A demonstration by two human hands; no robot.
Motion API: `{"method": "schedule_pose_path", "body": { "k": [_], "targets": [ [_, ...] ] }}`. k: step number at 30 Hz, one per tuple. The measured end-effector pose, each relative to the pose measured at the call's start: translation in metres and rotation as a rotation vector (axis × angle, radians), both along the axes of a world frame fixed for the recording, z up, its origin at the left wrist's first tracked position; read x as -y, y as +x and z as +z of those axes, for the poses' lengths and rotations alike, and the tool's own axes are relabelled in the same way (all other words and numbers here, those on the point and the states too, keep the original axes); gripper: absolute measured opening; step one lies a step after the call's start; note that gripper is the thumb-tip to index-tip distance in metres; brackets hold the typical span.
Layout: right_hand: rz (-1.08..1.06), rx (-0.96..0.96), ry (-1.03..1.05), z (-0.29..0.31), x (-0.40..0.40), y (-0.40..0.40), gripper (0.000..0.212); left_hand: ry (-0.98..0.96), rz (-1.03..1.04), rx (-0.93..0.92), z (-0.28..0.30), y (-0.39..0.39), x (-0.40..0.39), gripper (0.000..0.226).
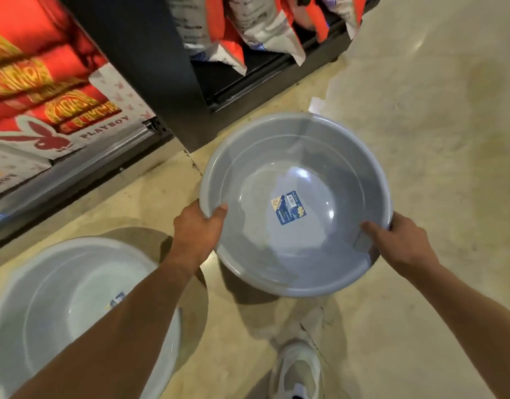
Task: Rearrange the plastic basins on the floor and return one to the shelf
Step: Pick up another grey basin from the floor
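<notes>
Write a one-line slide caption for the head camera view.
Both hands, left hand and right hand, hold a grey basin by its rim above the floor; a pale basin sits lower left.

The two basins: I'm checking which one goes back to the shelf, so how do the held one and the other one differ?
The grey-blue basin is gripped at its rim by the left hand and right hand; the pale basin is untouched, at lower left. The grey-blue one looks darker; the pale one is almost white. Both are round, empty, open side up, with a sticker inside.
</notes>
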State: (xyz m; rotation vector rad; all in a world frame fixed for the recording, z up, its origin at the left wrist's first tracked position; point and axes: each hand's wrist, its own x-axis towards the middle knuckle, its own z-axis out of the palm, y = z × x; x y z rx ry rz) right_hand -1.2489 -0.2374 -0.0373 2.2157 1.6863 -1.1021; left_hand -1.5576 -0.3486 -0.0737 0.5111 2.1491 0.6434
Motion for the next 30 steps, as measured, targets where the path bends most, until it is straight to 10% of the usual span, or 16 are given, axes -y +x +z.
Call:
{"method": "schedule_pose_path", "body": {
  "k": [16, 30],
  "targets": [
    [0.409, -0.037, 0.102, 0.149, 0.132, -0.154, 0.036, -0.082, 0.337, -0.045, 0.164, -0.09, 0.251, 0.035],
    [0.717, 0.047, 0.097, 0.068, 0.227, -0.268, 0.06, -0.266, 0.432, -0.089, 0.083, -0.13, 0.401, 0.037]
  ]
}}
